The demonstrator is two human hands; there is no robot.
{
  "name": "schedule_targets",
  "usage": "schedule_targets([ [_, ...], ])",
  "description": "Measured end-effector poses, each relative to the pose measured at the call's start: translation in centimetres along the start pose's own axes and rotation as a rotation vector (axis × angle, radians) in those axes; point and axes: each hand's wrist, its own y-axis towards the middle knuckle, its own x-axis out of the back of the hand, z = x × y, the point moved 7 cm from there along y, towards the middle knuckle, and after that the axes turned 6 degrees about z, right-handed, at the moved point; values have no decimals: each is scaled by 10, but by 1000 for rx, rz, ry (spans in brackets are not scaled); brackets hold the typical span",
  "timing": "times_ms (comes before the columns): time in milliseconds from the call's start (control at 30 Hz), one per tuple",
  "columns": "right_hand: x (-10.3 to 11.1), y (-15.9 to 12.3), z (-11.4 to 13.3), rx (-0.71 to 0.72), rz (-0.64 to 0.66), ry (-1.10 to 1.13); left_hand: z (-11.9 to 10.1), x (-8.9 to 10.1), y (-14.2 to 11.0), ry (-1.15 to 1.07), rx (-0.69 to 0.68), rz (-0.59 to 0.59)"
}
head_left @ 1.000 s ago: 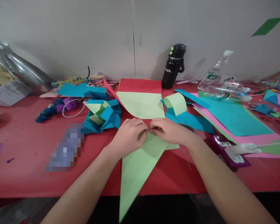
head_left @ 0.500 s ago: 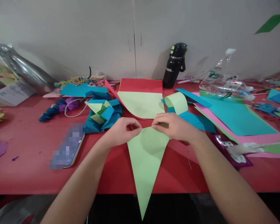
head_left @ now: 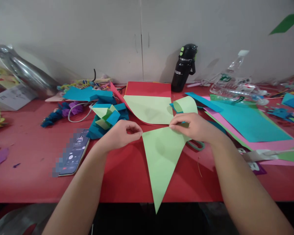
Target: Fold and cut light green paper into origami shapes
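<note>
"Red counter, pale cabinet doors beyond. How's the left hand?"

"Thumb and forefinger pinched together on the top left corner of a light-green paper triangle."

"And the right hand?"

"Fingertips also drawn together, gripping its upper edge."

"So the triangle sits where?"

"Between and below both sets of fingers, its tip past the counter's front edge. One looped handle shows just beneath the right fingers; a phone lies left of the left ones."
</note>
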Motion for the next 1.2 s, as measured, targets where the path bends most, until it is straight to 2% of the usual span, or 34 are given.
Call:
schedule_targets([
  [167, 14, -6, -10, -58, -82, 5, 6, 16, -3, 3, 4, -149],
  [267, 11, -4, -10, -55, -72, 39, 0, 15, -2, -91, -24, -221],
  [400, 0, 2, -2, -24, -42, 83, -10, -7, 5, -184, -50, -140],
  [633, -27, 12, 18, 8, 82, 132, -12, -23, 10, -37, -94, -184],
  [867, -36, 19, 31, 81, -13, 91, -17, -28, 11, 13, -145, -181],
  [967, -33, 18, 30, 72, -19, 77, -17, -23, 10, 25, -144, -194],
  [1200, -23, 13, 19, -8, 20, 164, -4, 4, 3, 49, -51, -320],
])
